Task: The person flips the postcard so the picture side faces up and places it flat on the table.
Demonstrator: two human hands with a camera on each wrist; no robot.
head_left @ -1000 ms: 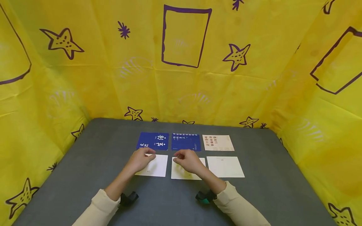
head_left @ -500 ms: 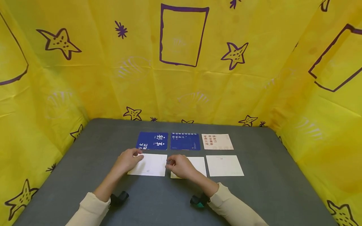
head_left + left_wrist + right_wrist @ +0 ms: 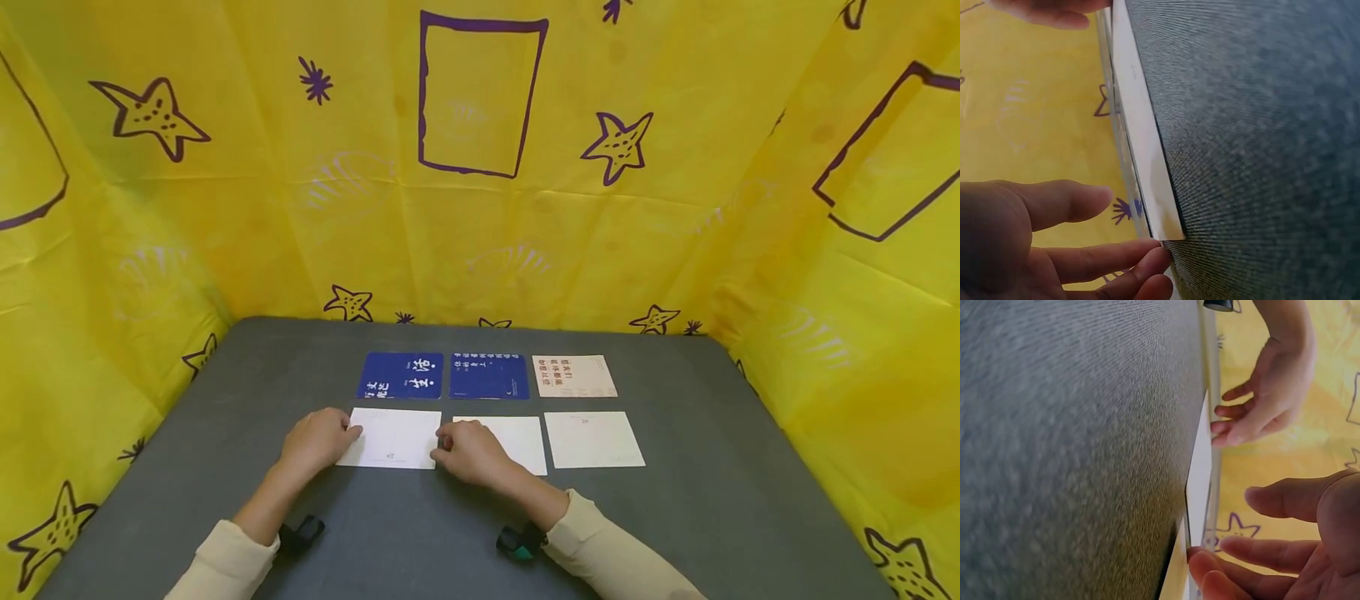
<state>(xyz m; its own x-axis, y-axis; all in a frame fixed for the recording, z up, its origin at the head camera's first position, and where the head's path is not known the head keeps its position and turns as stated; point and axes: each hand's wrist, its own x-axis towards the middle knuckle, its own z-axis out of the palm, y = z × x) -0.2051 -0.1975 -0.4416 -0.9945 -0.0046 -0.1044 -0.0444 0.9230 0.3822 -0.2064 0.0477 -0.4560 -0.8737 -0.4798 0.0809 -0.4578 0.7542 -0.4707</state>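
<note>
A white postcard (image 3: 390, 437) lies flat on the grey table, leftmost in the near row of cards. At its left edge is my left hand (image 3: 315, 437); in the left wrist view its fingertips touch the card's corner, with the thumb raised apart. My right hand (image 3: 474, 452) has its fingertips at the opposite edge and partly covers the middle white postcard (image 3: 517, 442). In the right wrist view the right thumb (image 3: 1279, 499) stands well away from the fingers. Nothing is pinched by either hand.
Behind lie two blue postcards (image 3: 401, 375) with white characters and a cream postcard (image 3: 574, 377) with brown characters. Another white postcard (image 3: 594, 439) is at the near row's right end. Yellow patterned cloth (image 3: 480, 217) surrounds the grey table (image 3: 405, 533) at back and sides.
Both hands have moved left. The left hand has come off the left white postcard to its outer edge, and the right hand has shifted from over the middle card to the gap beside it.
</note>
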